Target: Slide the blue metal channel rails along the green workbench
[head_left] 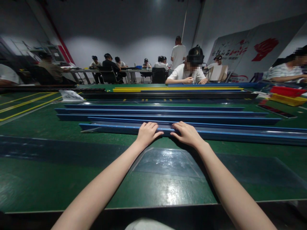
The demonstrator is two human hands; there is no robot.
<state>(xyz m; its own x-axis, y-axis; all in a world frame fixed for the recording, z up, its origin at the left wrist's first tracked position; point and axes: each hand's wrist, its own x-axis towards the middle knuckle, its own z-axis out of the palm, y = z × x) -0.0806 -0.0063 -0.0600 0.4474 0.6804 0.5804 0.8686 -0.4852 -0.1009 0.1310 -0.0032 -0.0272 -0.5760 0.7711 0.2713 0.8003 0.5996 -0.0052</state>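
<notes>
A long blue U-shaped channel (115, 128) lies across the green table, its right end running out of view. My left hand (148, 132) grips its near wall, fingers hooked over the top and thumb on the front. A short way to the right, my right hand (185, 132) holds the same wall in the same manner, thumb pointing at the other thumb. The fingertips of both hands are partly hidden inside the channel. Just behind it, more blue channels (168, 118) lie roughly parallel.
Clear plastic sheets (165, 159) lie flat on the green tabletop (72, 188) in front of me. Farther back are yellow strips (177, 89), a black strip (168, 95), a crumpled plastic bag (70, 95) and a yellow tray (287, 99). A co-worker (176, 75) sits opposite.
</notes>
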